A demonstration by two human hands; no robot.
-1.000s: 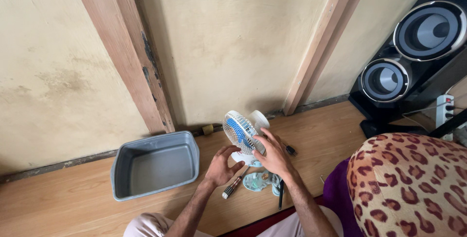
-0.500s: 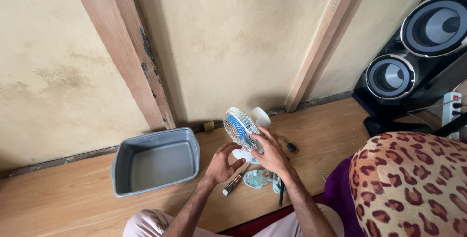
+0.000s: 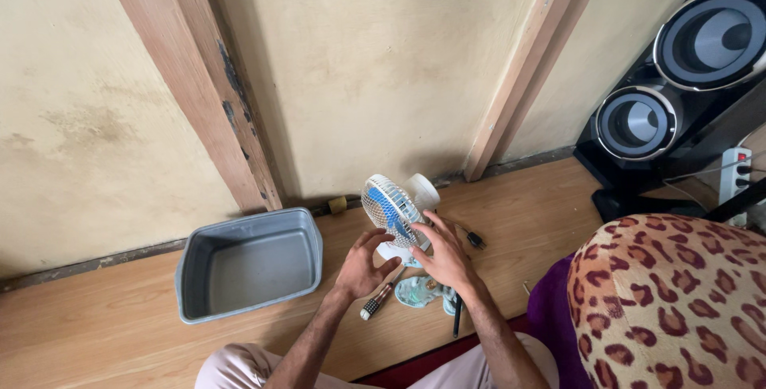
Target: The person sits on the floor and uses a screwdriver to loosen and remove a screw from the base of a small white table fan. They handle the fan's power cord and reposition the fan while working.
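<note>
Both hands bracketed the small white-and-blue desk fan (image 3: 392,212) on the wooden floor (image 3: 120,333) near the wall: the right hand (image 3: 444,260) lay spread-fingered against its grille, apparently steadying it, while the left hand (image 3: 361,265) hovered open-fingered beside a screwdriver (image 3: 378,301), right of the grey tub (image 3: 249,263).

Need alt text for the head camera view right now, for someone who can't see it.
Both hands are on a small white fan with blue blades on a wooden floor: left hand at its base, right hand against the grille. A screwdriver lies below; a grey tub sits left, black speakers right.
</note>
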